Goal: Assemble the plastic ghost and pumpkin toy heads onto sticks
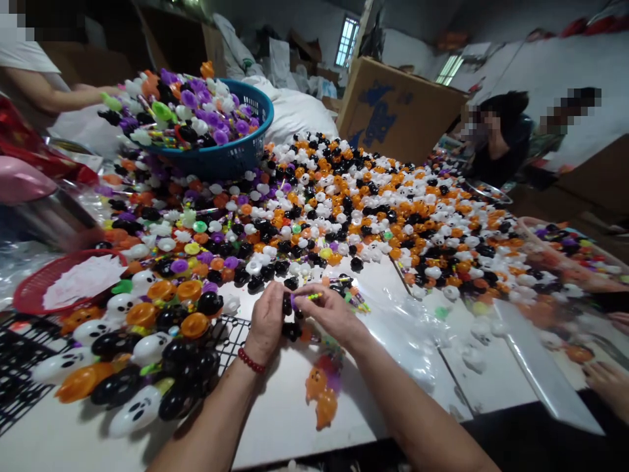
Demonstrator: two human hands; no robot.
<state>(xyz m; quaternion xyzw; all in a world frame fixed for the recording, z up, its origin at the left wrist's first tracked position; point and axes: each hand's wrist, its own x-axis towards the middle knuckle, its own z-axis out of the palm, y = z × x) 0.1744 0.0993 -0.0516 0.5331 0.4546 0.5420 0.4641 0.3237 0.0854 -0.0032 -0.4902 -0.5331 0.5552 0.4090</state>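
My left hand (268, 320), wearing a red bead bracelet (251, 360), is closed, its thumb up against small dark pieces (291, 330); what its fingers hold is mostly hidden. Facing it, my right hand (330, 313) pinches a small purple-topped stick (294, 302) with yellow-green beads. Just below my hands lie orange figures (322, 398) with a blurred purple and green piece. Several thin colourful sticks (358, 298) rest beyond my right hand. Left of my left hand, black, white ghost-faced and orange toppers (142, 347) are bunched together on a black grid (230, 331).
A large heap of small Halloween figures (363, 190) covers the table's far side. A blue basket (221, 157) full of them stands at the back left. A red basket (29, 288) holds white papers. Clear plastic bags (403, 334) lie at right. Other people work around the table.
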